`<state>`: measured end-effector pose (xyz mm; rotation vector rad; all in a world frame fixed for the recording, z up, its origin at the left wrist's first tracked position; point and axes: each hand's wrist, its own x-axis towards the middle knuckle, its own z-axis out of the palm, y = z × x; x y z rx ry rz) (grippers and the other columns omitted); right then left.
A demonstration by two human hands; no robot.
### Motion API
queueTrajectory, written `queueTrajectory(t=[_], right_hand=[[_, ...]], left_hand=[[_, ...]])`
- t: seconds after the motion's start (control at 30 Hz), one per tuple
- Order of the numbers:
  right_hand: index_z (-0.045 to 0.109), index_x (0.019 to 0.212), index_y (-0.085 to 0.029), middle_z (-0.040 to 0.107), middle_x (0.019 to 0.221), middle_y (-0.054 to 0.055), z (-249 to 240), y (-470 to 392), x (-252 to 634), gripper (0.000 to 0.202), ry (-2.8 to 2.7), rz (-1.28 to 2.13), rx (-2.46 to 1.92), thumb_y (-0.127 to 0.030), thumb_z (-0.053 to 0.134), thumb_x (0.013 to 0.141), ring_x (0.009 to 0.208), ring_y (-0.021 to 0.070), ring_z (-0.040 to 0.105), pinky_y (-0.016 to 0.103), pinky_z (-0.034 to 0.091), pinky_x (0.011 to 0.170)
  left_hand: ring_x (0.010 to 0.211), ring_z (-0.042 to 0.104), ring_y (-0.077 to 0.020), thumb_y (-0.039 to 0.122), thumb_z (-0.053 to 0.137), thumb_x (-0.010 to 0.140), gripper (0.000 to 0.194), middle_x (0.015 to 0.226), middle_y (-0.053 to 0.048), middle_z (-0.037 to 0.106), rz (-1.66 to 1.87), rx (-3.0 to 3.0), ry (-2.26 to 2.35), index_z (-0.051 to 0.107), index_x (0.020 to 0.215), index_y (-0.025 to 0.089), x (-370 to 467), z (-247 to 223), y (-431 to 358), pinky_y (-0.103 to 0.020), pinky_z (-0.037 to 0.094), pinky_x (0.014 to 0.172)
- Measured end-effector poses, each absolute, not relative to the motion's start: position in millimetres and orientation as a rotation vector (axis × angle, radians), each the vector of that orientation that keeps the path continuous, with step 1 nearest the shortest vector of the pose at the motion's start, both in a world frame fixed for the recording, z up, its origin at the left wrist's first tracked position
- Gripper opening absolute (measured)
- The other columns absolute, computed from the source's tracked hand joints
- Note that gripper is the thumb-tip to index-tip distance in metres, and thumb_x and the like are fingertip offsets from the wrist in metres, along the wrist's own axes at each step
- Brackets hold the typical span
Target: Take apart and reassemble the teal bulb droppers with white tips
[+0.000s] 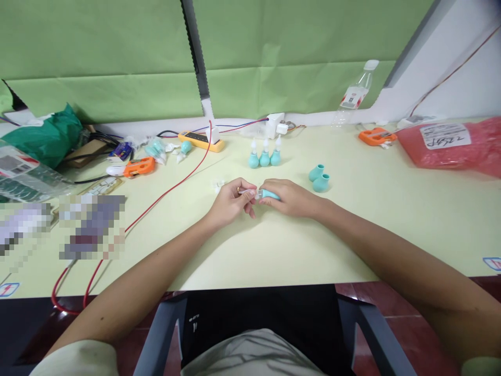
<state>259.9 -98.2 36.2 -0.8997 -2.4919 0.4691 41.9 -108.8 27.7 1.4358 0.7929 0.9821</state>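
Observation:
My right hand (287, 197) is closed around a teal rubber bulb (270, 194), its narrow neck pointing left. At the neck, my left hand (234, 201) pinches a small clear nozzle (257, 195); fingers partly cover it, and I cannot tell how deep it sits. Behind the hands, three teal bulbs with clear pointed nozzles (264, 158) stand upright in a row. To the right are two teal bulbs (321, 183) with open necks and no nozzle. Some small clear pieces (217, 185) lie just beyond my left hand.
A red cable (172, 187) crosses the table on the left. Orange-handled tools (140, 166), a yellow power strip (199, 141) and a green bag (47, 133) lie at the back left. At the back right are a plastic bottle (354, 96), an orange tool (377, 137) and a red package (450, 146).

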Motion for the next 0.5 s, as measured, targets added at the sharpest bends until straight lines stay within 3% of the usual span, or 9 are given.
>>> queueTrajectory(t=[0.13,0.3,0.43,0.5], right_hand=[[0.062,0.101,-0.016,0.066,0.097,0.010,33,-101,256,0.026,-2.453,0.454,-0.953,-0.039,0.050,0.102,0.089,0.0243,0.060,0.036,0.043,0.081],[0.062,0.102,-0.016,0.065,0.098,0.012,29,-106,247,0.027,-2.408,0.359,-1.007,-0.039,0.050,0.102,0.088,0.0246,0.058,0.036,0.042,0.078],[0.065,0.095,-0.017,0.066,0.091,0.007,30,-107,246,0.026,-2.262,0.679,-0.969,-0.042,0.057,0.098,0.084,0.0208,0.059,0.033,0.043,0.078],[0.066,0.092,-0.017,0.063,0.080,0.002,30,-107,246,0.031,-2.149,0.966,-0.962,-0.047,0.062,0.096,0.074,0.0170,0.056,0.030,0.044,0.070]], left_hand=[[0.042,0.058,-0.0100,0.055,0.078,0.082,0.045,0.068,0.001,0.063,0.946,1.394,0.828,0.056,0.086,0.016,41,34,-110,-0.026,0.054,0.042],[0.033,0.046,-0.0065,0.054,0.075,0.084,0.045,0.058,0.005,0.060,0.926,1.354,0.867,0.047,0.079,0.019,40,38,-110,-0.023,0.047,0.034],[0.037,0.045,-0.0062,0.053,0.075,0.085,0.043,0.057,0.006,0.057,0.935,1.410,0.827,0.049,0.082,0.020,40,37,-110,-0.022,0.047,0.038],[0.040,0.048,-0.0065,0.054,0.075,0.085,0.042,0.058,0.006,0.056,0.940,1.481,0.807,0.052,0.084,0.019,39,36,-109,-0.020,0.045,0.040]])
